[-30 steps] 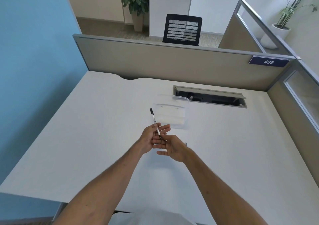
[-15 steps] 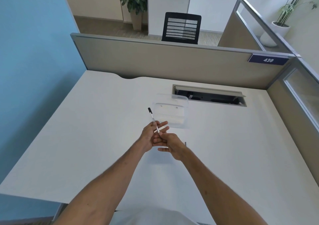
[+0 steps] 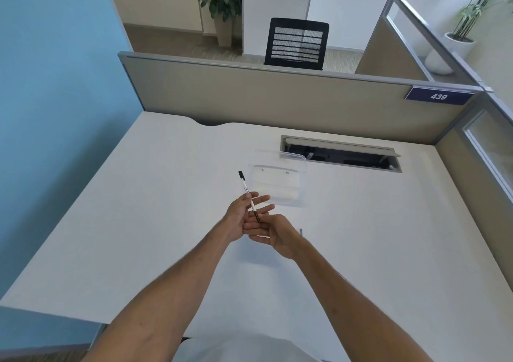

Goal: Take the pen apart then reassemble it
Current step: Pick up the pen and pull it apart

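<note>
A thin white pen (image 3: 245, 188) with a black end points up and away from me above the white desk (image 3: 138, 223). My left hand (image 3: 241, 216) holds its barrel between thumb and fingers, the other fingers spread. My right hand (image 3: 277, 232) pinches the pen's dark lower end, right against the left hand's fingers. A small dark thin pen part (image 3: 301, 232) lies on the desk just right of my right hand.
A clear plastic box (image 3: 279, 184) sits on the desk just beyond my hands. Behind it is an open cable hatch (image 3: 341, 153) in the desktop. Grey partitions (image 3: 277, 95) close off the back and right; a blue wall is at left.
My right hand has closed in on the pen's lower end beside the left hand. The pen stays at nearly the same tilt in my left hand.
</note>
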